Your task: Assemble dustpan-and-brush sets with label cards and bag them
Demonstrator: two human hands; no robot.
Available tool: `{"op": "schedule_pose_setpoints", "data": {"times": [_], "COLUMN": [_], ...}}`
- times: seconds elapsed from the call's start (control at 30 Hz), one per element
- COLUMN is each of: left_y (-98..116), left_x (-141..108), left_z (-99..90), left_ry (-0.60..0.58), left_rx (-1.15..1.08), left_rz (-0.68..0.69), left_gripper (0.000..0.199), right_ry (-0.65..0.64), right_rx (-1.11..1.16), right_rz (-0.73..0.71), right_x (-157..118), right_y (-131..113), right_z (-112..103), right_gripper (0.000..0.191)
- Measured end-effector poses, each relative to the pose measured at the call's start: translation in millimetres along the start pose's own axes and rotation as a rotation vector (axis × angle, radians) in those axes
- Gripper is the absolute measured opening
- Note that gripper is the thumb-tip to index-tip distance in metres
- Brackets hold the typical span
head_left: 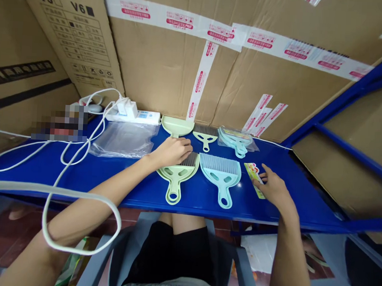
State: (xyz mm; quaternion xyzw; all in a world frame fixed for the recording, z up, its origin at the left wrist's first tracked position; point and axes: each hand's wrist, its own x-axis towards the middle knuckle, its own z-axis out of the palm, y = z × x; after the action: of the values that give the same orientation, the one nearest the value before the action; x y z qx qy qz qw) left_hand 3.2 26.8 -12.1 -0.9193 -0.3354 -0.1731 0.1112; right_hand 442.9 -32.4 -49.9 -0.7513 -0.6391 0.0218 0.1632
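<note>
My left hand curls over the handle area of a light green dustpan and the top of a green dustpan-and-brush set. Its fingers are closed, and what is in them is hidden. Beside that set lies a light blue dustpan-and-brush set, the brush resting in the pan with its handle towards me. My right hand is at a yellow-green printed card, thumb over its right edge and fingers apart. Behind these lie a green brush and a bagged blue dustpan set.
Clear plastic bags are stacked at the left, by a white power strip. A looping white cable hangs in front of my left forearm. Cardboard walls the back of the blue table; a blue frame bar stands right.
</note>
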Motion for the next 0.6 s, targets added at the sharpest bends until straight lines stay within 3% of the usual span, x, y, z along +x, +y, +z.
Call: {"op": "schedule_pose_setpoints", "data": {"times": [0.1,0.2,0.37,0.6], "left_y": [1.5,2.0,1.1,1.7], "left_x": [0.2,-0.2,-1.2,-1.6], "left_z": [1.0,2.1,0.0,-0.2], "left_ry": [-0.021,-0.015,0.004,0.007], "left_rx": [-0.002,0.01,0.019,0.015], "left_rz": [0.009,0.022,0.026,0.026], "left_gripper": [0.029,0.029,0.03,0.03], "right_ry": [-0.085,-0.12,-0.072,-0.038], "right_rx": [0.031,0.071,0.237,0.541], "right_rz": [0.083,0.064,0.048,0.133], "right_x": [9.3,12.8,10.8,2.6], "right_y": [7.9,9.4,8.3,-5.9], "right_z": [-6.3,-14.7,-18.6,-16.3], "right_gripper": [0.089,0.088,0.09,0.105]}}
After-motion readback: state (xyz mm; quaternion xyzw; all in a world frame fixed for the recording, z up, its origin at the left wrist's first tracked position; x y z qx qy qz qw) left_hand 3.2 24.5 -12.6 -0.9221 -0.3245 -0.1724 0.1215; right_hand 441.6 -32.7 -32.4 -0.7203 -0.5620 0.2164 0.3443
